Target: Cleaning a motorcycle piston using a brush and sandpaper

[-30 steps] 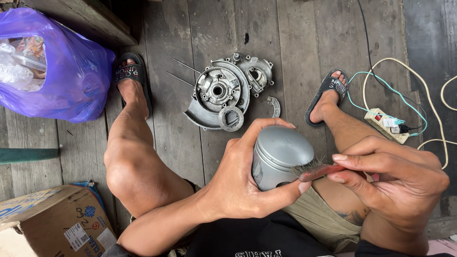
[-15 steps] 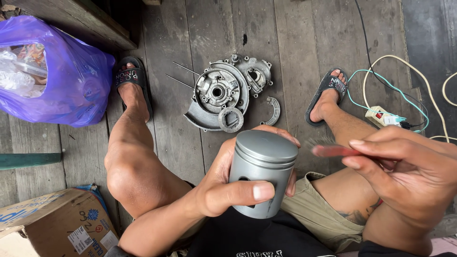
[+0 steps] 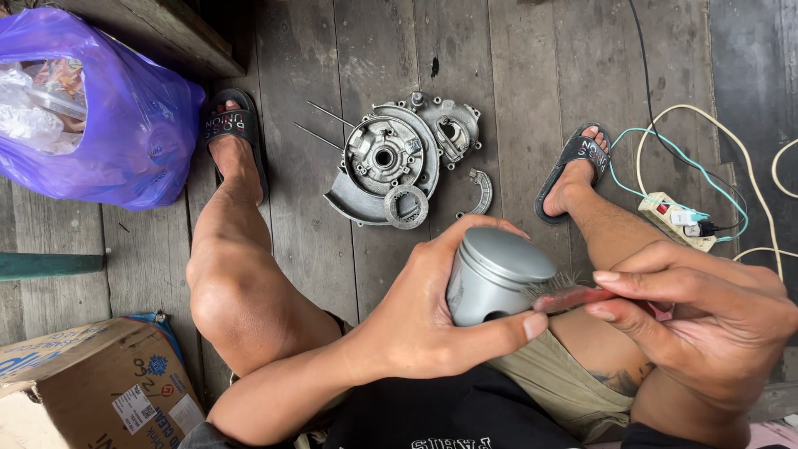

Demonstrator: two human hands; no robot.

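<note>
While one purple plastic bag (image 3: 100,125) stuffed with clear wrappers fills the upper left corner of the weathered grey wooden plank floor (image 3: 532,75), one brown cardboard box (image 3: 91,387) with printed labels sits at the lower left. Between the person's two bare legs lies one grey cast-metal engine casing (image 3: 399,158), round and open-faced, with one toothed metal ring (image 3: 406,207) resting at its lower edge and one curved grey metal shoe piece (image 3: 480,191) just beside it on the right. Two thin metal rods (image 3: 320,125) lie near its left side. Two black rubber sandals are worn, one on each foot: the left sandal (image 3: 237,133) near the bag, the right sandal (image 3: 573,162) near the cables. One white power strip (image 3: 677,220) lies at the right, with one turquoise cable (image 3: 665,154) and one cream cable (image 3: 723,150) looping around it.

Held above the lap, one grey metal cylindrical piston (image 3: 495,274) is tilted, its flat crown turned up and to the right. The left hand (image 3: 432,320) is clamped around its skirt, thumb underneath and fingers curled over the far side. The right hand (image 3: 706,320) pinches one small red-handled brush (image 3: 573,298) between thumb and fingers, its bristles touching the piston's side just under the crown.
</note>
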